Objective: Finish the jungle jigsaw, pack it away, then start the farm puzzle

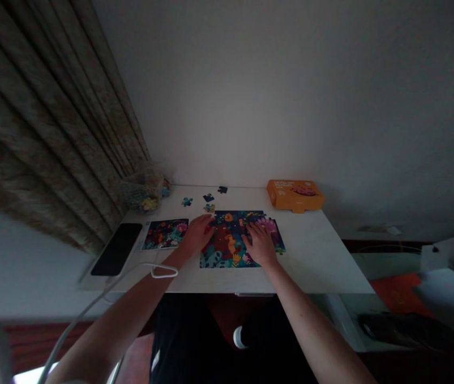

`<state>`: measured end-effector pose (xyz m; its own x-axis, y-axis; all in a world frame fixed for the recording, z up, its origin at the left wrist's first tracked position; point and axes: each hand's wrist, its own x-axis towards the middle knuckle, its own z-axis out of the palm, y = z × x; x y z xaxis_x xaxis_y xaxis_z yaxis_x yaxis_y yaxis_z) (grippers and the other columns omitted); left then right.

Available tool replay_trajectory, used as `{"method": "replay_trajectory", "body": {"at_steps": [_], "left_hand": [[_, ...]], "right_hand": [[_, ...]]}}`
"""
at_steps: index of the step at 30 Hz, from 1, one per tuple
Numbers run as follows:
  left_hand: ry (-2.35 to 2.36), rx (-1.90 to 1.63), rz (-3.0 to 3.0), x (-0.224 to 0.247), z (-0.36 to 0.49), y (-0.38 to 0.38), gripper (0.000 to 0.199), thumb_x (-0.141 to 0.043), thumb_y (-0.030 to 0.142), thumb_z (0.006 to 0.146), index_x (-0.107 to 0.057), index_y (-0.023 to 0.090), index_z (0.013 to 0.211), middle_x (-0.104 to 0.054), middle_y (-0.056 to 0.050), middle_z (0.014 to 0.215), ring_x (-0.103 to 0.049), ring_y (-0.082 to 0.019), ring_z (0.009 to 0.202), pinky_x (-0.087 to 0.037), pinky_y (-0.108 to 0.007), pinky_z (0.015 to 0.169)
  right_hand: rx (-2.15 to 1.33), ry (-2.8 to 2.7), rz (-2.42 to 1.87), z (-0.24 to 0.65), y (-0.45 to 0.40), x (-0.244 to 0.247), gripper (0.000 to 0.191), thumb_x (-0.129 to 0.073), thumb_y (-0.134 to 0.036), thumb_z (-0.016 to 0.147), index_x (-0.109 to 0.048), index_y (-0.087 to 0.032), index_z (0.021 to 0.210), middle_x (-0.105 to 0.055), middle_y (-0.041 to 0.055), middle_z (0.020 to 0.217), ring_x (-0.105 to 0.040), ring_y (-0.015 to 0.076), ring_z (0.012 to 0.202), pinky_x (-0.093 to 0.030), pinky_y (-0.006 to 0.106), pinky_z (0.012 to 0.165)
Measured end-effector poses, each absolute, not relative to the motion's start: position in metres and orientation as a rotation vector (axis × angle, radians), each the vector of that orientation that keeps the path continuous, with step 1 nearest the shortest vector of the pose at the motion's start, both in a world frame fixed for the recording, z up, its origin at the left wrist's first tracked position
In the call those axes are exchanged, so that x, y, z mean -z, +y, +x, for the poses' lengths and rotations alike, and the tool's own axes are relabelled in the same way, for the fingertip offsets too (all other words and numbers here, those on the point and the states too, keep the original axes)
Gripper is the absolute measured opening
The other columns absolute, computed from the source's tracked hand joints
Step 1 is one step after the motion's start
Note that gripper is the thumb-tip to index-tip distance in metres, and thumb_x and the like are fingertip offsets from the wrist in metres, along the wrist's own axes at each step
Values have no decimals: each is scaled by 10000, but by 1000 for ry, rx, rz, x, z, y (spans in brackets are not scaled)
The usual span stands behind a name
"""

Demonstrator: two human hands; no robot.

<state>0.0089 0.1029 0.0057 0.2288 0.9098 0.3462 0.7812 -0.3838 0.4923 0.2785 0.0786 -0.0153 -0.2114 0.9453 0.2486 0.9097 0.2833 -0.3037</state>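
Observation:
A partly assembled jigsaw puzzle [232, 250] in dark blue, red and teal lies on the white table in front of me. My left hand [198, 233] is at its upper left edge, fingers bent and thumb apart from them; I make out nothing held there. On the puzzle's right part rests my right hand [259, 244], open, its fingers spread over the pieces. A purple section [271, 226] forms the puzzle's right side, with an uneven edge. Left of my left hand lies a picture card [162, 233] in similar colours. Some of the puzzle is hidden under my hands.
Several loose puzzle pieces [187, 201] lie toward the back. An orange box [295, 195] stands back right. At the left are a black phone [118, 249], a clear bag [142, 194] of pieces and a white cable [130, 271] crossing above my left forearm.

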Motion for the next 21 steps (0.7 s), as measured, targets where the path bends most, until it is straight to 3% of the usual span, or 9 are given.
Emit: {"method": "replay_trajectory", "body": {"at_steps": [5,10,16,21], "left_hand": [[1913,-830,1866,-23,0,194,438,-669,164,886,-638,152,1323,-650,-160,1390,-587,-297,1334,-417,-413,1172],[1965,-767,1800,-23,2,236,471,-749,183,839,-635,123,1292,-665,-234,1337,-596,-356,1312,-426,-465,1115],[2010,-767,1709,-17,3,258,476,-863,165,678,-665,194,1110,-733,-177,1129,-660,-351,1158,-474,-507,1004],[1940,-929,1672,-18,10,253,268,-762,159,751,-695,186,1009,-725,-114,988,-681,-275,1014,-502,-429,964]], "right_hand": [[-32,-2102,-1618,280,77,15,350,-492,-350,1031,-719,-168,1226,-688,159,1348,-575,319,1315,-377,503,1152],[84,-2021,-1643,282,76,16,274,-519,-324,1024,-705,-183,1168,-699,153,1285,-598,322,1226,-421,479,1053],[86,-2031,-1665,281,76,15,217,-532,-326,1023,-699,-208,1092,-717,133,1193,-609,316,1171,-423,454,994],[62,-2015,-1683,281,77,14,225,-523,-321,1022,-699,-203,1097,-703,142,1222,-605,313,1177,-425,451,982]]}}
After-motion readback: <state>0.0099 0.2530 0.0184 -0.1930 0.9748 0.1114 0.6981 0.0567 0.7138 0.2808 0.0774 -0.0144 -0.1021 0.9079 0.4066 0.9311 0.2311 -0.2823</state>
